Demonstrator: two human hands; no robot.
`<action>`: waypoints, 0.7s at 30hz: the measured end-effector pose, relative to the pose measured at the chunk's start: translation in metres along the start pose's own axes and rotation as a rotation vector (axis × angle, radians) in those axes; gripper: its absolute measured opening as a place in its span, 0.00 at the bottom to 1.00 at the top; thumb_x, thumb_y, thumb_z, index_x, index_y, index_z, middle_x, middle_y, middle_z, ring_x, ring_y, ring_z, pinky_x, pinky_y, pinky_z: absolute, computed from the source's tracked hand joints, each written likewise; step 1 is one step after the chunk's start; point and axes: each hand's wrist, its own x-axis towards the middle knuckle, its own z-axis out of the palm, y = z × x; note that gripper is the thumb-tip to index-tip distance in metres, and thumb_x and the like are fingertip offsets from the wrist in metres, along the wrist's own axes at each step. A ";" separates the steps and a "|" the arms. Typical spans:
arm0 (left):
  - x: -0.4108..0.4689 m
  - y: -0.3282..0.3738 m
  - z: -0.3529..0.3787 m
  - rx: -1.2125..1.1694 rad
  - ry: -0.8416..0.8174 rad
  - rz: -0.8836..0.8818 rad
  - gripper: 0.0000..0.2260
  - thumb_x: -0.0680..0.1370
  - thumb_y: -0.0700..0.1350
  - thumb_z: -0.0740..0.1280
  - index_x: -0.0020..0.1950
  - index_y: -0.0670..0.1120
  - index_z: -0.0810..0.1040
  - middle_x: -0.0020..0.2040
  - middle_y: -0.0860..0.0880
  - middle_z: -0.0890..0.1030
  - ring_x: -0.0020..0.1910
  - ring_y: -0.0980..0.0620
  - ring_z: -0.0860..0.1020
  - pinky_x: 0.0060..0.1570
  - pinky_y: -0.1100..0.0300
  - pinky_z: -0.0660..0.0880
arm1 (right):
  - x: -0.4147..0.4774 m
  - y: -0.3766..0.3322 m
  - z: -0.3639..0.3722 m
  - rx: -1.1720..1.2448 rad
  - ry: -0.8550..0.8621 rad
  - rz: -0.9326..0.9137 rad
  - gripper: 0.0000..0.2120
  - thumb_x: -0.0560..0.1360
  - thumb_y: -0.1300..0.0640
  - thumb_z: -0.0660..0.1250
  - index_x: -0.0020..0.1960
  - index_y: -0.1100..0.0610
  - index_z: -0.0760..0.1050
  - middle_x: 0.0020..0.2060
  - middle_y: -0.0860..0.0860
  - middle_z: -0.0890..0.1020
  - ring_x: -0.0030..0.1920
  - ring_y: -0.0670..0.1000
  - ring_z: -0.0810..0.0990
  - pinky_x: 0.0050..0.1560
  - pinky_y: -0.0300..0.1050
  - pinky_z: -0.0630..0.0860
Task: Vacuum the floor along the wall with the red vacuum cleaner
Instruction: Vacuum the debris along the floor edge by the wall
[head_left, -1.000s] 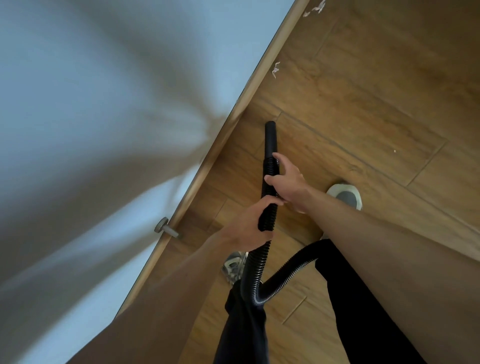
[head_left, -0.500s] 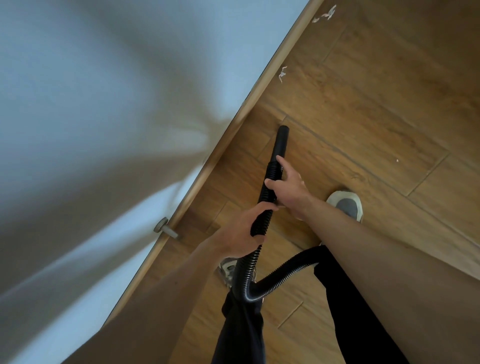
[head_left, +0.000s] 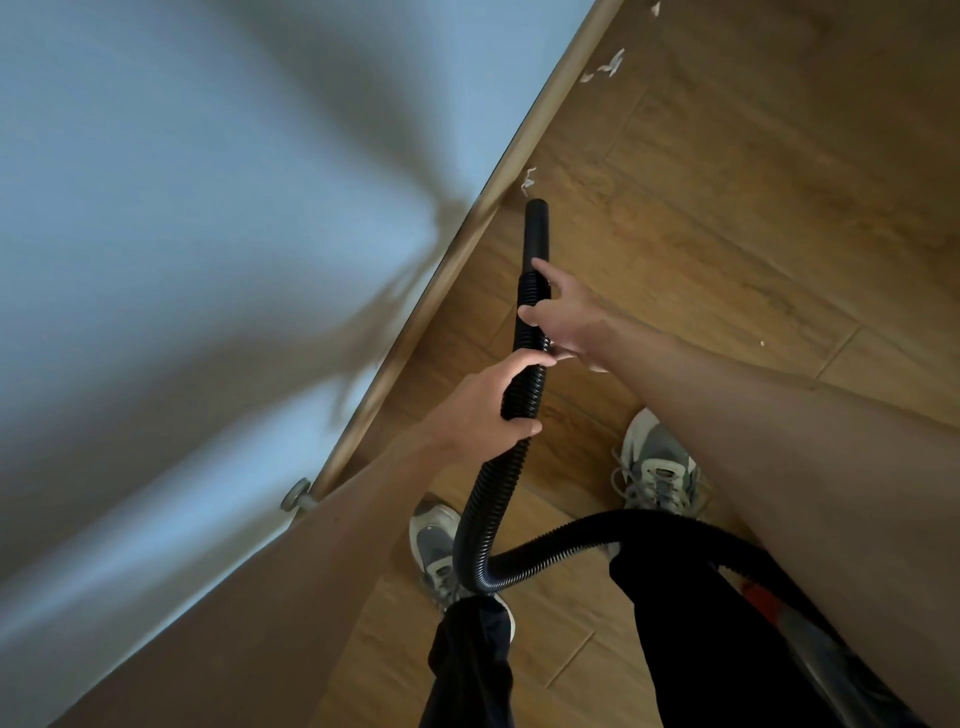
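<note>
A pale wall (head_left: 208, 208) is filling the left side, with a small door stop (head_left: 297, 496) sticking out near its wooden baseboard (head_left: 467, 218). The left hand (head_left: 483, 400) is wrapping its fingers round the black ribbed hose (head_left: 485, 499), which is looping down in front of the legs and running off right. Its smooth black nozzle (head_left: 536, 228) is pointing far along the baseboard, just short of a white scrap (head_left: 527, 182) on the wood floor (head_left: 727, 208). The right hand (head_left: 566, 319) is gripping the hose just beyond the left, forefinger stretching along it. At the near right the forearm is hiding nearly all of the red vacuum cleaner (head_left: 761, 597); only a blurred red patch is showing.
</note>
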 end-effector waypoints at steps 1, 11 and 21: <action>0.003 0.003 -0.001 -0.011 0.003 -0.003 0.28 0.76 0.41 0.72 0.70 0.59 0.66 0.59 0.51 0.78 0.54 0.56 0.79 0.50 0.63 0.79 | 0.001 -0.003 -0.003 -0.003 -0.003 0.001 0.34 0.80 0.64 0.64 0.78 0.40 0.58 0.59 0.53 0.76 0.49 0.54 0.82 0.35 0.48 0.82; -0.005 0.008 -0.001 0.002 0.020 -0.033 0.28 0.75 0.44 0.72 0.69 0.62 0.64 0.55 0.55 0.78 0.51 0.63 0.78 0.47 0.66 0.76 | 0.000 -0.015 0.002 -0.064 -0.114 0.045 0.35 0.78 0.67 0.63 0.78 0.40 0.58 0.58 0.55 0.75 0.47 0.56 0.81 0.27 0.42 0.78; 0.026 0.033 -0.001 -0.006 -0.020 -0.033 0.28 0.75 0.42 0.72 0.69 0.60 0.65 0.56 0.48 0.78 0.49 0.54 0.80 0.49 0.58 0.80 | 0.011 -0.022 -0.028 -0.120 -0.031 0.011 0.34 0.79 0.65 0.61 0.77 0.37 0.59 0.48 0.49 0.76 0.49 0.56 0.82 0.49 0.58 0.83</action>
